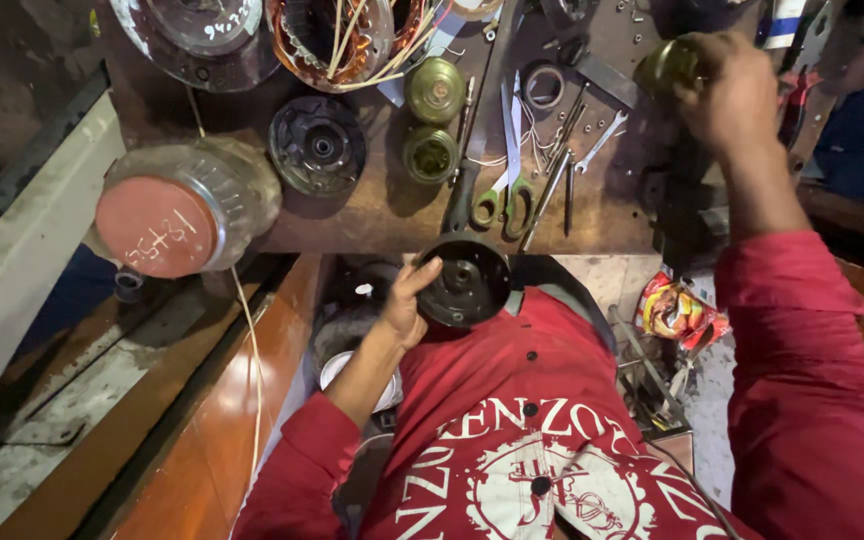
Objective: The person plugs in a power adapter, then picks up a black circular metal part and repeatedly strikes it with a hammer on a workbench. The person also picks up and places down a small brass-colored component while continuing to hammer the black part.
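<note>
Cluttered brown workbench (372,215): the left hand (407,300) grips a black round motor cover (464,282) at its near edge, the right hand (732,95) clutches a brass-coloured cylinder (667,65) far right, so parts lie apart, seemingly nothing reassembled yet.

I count two hands: left (404,300) and right (737,95). Three round brass-green caps: two on the table (372,215), at (435,90) and (430,154), and one (667,65) in my right grip. Two black discs (317,145), (464,283). One pair of scissors (507,170). One wrench (602,140). One red-ended motor (187,205).
</note>
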